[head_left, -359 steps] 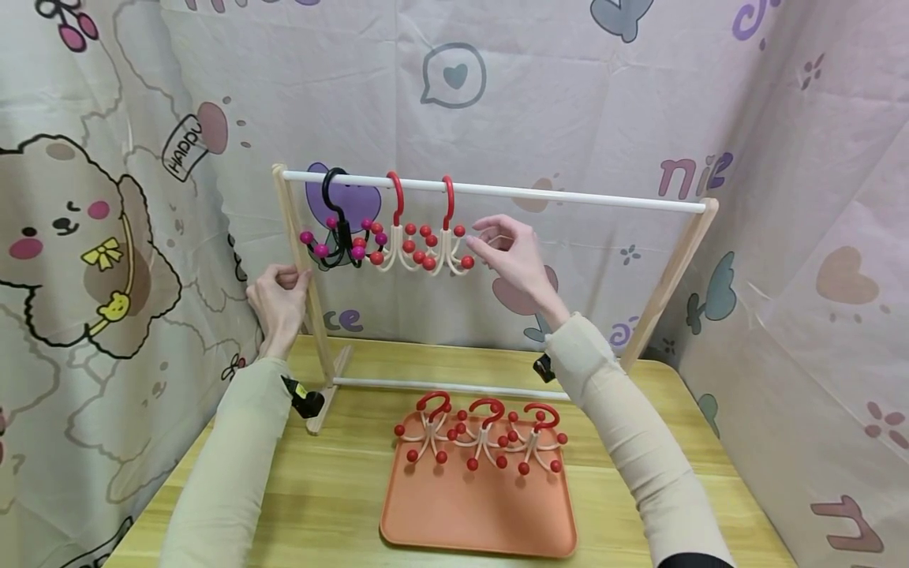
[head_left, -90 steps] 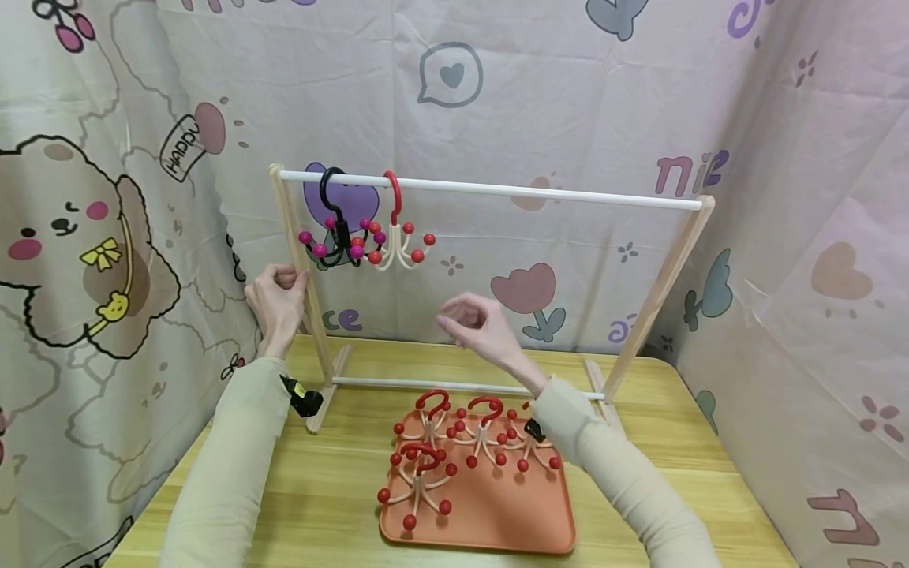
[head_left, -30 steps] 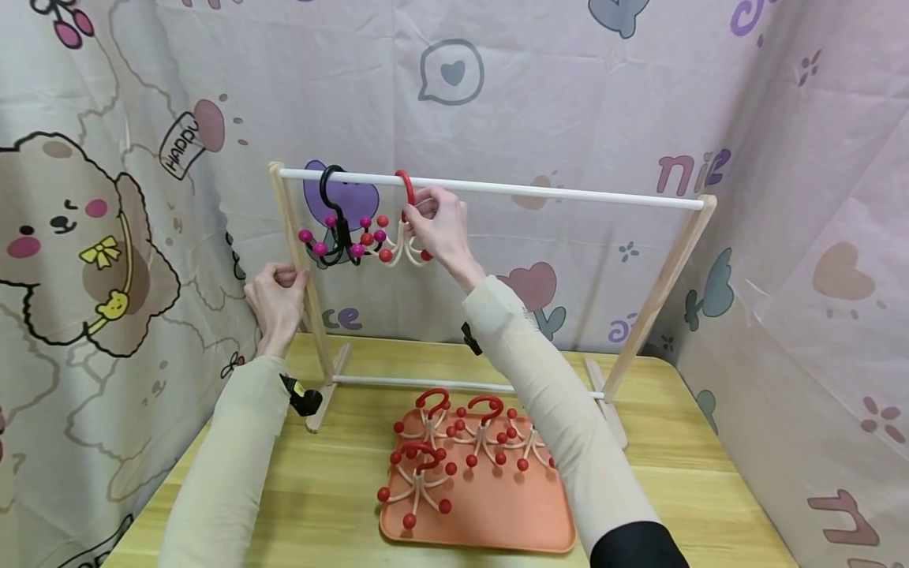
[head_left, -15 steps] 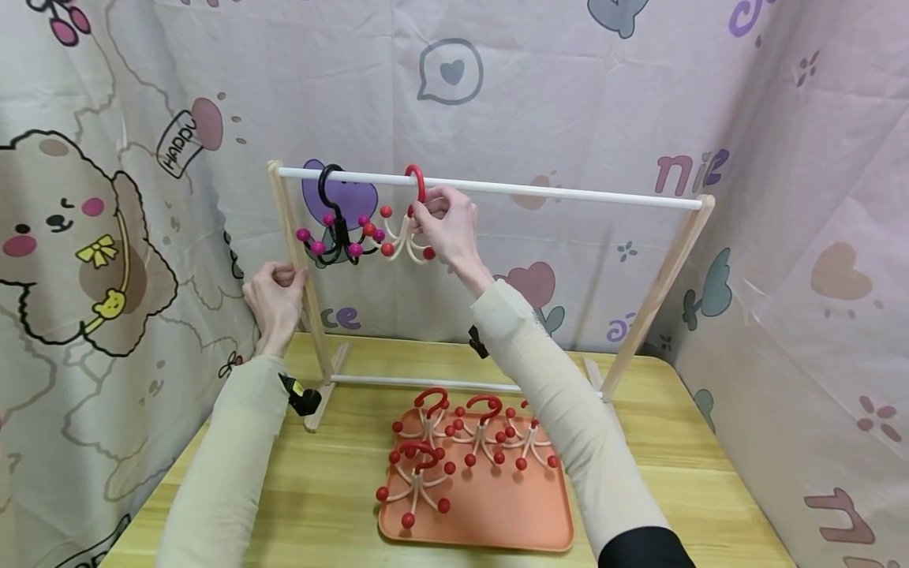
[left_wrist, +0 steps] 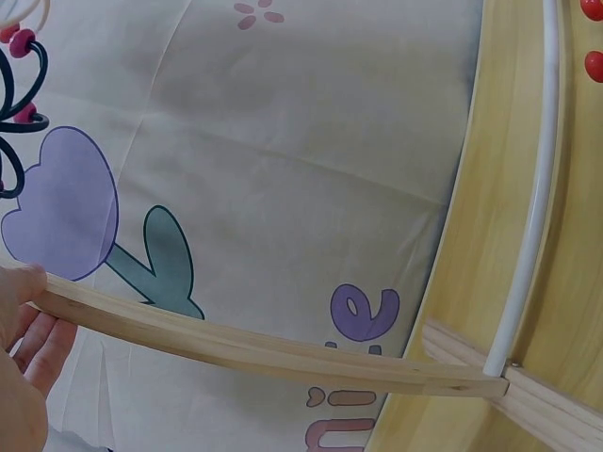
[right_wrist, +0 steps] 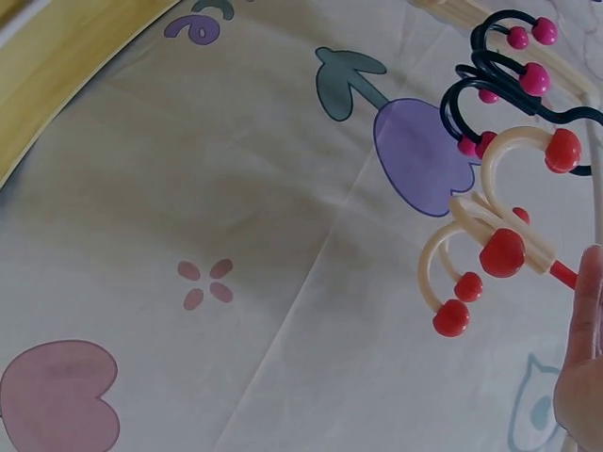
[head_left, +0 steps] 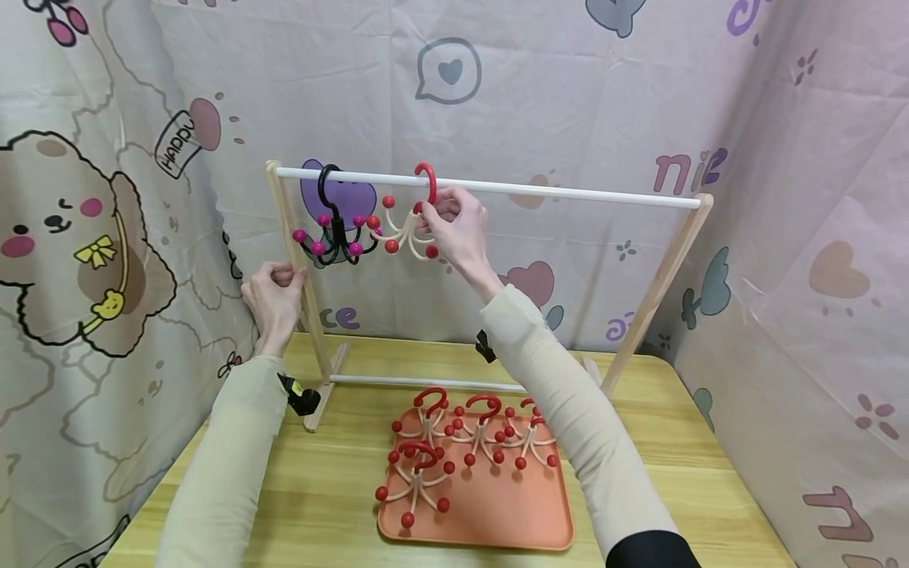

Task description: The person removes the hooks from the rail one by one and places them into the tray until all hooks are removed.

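My right hand (head_left: 460, 235) pinches a small cream claw hanger (head_left: 408, 232) by its red hook (head_left: 432, 186). The hook's bend shows slightly above the white top rail (head_left: 568, 192), and the claw tilts left. Left of it, a black claw hanger (head_left: 337, 230) with magenta balls hangs on that rail. My left hand (head_left: 273, 304) holds the rack's left wooden post (left_wrist: 217, 344) between thumb and fingers. In the right wrist view, the cream hanger's red balls (right_wrist: 502, 252) show near the fingers; the grip itself is mostly out of frame.
On the wooden table (head_left: 341, 497), an orange tray (head_left: 497, 513) carries several cream hangers with red hooks, one (head_left: 417, 483) at its front left. The rack's lower white bar (head_left: 426, 383) runs behind the tray. My right forearm covers part of the tray's right side.
After leaving the tray area, my right hand took hold of the cream hanger and has shifted it right and slightly up. One more hanger lies on the tray than twelve seconds ago. Left hand unmoved.
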Demonstrator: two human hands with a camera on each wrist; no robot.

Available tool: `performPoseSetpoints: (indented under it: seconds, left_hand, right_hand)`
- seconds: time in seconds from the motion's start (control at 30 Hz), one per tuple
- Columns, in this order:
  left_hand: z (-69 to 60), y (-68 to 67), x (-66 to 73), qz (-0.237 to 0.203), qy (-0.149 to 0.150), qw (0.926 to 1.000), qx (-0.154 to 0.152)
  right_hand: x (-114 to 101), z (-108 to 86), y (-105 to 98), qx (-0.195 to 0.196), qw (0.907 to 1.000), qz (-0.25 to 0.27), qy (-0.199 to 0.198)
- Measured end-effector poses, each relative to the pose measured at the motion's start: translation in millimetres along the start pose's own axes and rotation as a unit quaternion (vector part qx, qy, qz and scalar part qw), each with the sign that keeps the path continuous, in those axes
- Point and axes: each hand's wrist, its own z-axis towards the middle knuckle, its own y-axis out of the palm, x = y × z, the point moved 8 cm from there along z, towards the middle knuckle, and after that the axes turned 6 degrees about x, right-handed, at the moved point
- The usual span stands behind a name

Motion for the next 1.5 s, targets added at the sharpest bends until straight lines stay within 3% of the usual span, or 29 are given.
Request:
performPoseSetpoints:
  seconds: [0.43, 0.67, 0.83, 1.1, 1.5]
  left_hand:
    - [-1.9, 0.5, -2.9, 0.004, -0.002, 1.0, -0.002]
    - [-0.6, 0.5, -2.6, -0.003, 0.012, 0.9999, 0.007]
    - [-0.1, 1.3, -3.3, -0.001, 0.003, 1.0, 0.0]
    - [-0.6, 1.1, -3.7, -0.002, -0.003, 1.0, 0.001]
    - [1.0, 0.4, -3.8, 0.002, -0.008, 1.0, -0.003]
  right_hand:
    - [-1, -12.6, -18, 0.009, 0.999, 0.024, -0.036]
    - [7, -40.7, -48, 0.0, 0.9993, -0.007, -0.037]
    - [21, -67.3, -70, -0.017, 0.999, -0.031, -0.026]
    - [51, -115.3, -101, -0.076, 0.9963, -0.038, 0.009]
    - [77, -175.6, -120, -0.202, 0.9793, -0.013, 0.002]
